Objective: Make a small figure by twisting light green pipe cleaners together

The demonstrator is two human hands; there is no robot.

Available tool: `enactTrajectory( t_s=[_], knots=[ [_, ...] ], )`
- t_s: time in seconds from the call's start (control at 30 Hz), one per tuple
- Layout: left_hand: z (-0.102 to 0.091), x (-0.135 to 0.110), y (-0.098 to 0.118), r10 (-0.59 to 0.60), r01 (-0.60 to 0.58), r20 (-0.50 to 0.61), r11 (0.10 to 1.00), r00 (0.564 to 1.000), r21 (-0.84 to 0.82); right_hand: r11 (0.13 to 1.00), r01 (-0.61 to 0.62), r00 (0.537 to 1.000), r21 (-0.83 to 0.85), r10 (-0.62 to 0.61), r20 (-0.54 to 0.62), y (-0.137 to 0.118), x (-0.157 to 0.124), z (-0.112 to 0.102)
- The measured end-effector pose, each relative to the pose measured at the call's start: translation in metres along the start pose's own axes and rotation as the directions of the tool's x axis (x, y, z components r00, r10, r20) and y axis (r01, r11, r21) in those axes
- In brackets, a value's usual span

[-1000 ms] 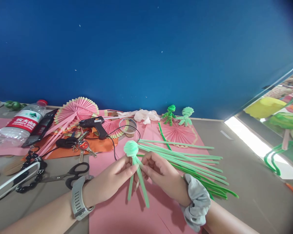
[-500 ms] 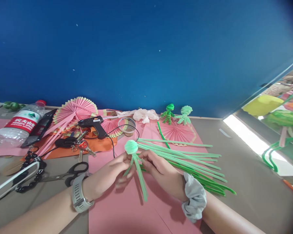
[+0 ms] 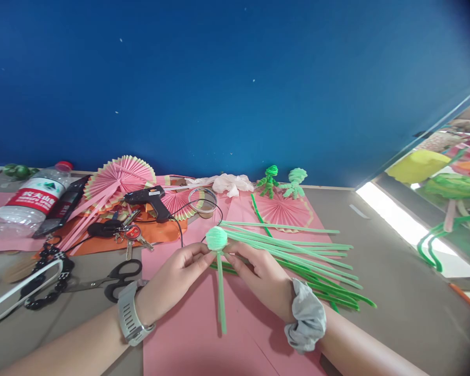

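A pale green pipe-cleaner figure, a coiled round head with straight stems hanging below it, is held up over the pink paper. My left hand pinches it just under the head from the left. From the other side, my right hand pinches the same spot, thumb and index finger together. One pair of stems points down toward me. Loose pale green pipe cleaners fan out to the right behind my right hand, with darker green ones beneath.
Two finished-looking green figures stand at the back near the blue wall. A black glue gun, pink paper fans, keys, black scissors and a plastic bottle lie to the left.
My left fingers, spread and blurred around the stems before, have closed in below the head. The figure has shifted slightly right, and its hanging stems have swung to point more straight down.
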State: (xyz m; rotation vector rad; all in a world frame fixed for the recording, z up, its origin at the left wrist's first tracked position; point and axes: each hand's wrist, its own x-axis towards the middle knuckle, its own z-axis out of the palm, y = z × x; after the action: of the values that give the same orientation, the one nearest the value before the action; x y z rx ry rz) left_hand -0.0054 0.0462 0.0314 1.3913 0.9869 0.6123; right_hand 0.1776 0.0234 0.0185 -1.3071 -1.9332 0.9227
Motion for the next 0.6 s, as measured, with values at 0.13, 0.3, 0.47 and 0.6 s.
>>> enactTrajectory(
  t_s=[0.13,0.3,0.47,0.6],
  knots=[
    [0.0027,-0.0004,-0.0028,0.066,-0.066,0.009,0.998,0.998,0.005,0.998,-0.03,0.999,0.046,0.031,-0.014,-0.0015,0.0007,0.0021],
    [0.0034,0.0006,-0.0075,0.082,-0.076,-0.047,0.99,0.996,0.115,0.998,-0.049,0.999,0.034,0.049,0.023,-0.0019,0.0007,0.0028],
    [0.0026,-0.0003,-0.0071,0.051,-0.05,-0.005,0.991,0.999,0.125,0.996,-0.082,0.996,0.036,0.081,0.037,-0.0002,0.0,0.0051],
    [0.0043,-0.0022,-0.0073,0.065,-0.066,0.011,0.991,0.998,0.113,0.992,-0.107,0.994,0.072,0.106,0.014,0.0018,-0.0013,0.0078]
  ],
)
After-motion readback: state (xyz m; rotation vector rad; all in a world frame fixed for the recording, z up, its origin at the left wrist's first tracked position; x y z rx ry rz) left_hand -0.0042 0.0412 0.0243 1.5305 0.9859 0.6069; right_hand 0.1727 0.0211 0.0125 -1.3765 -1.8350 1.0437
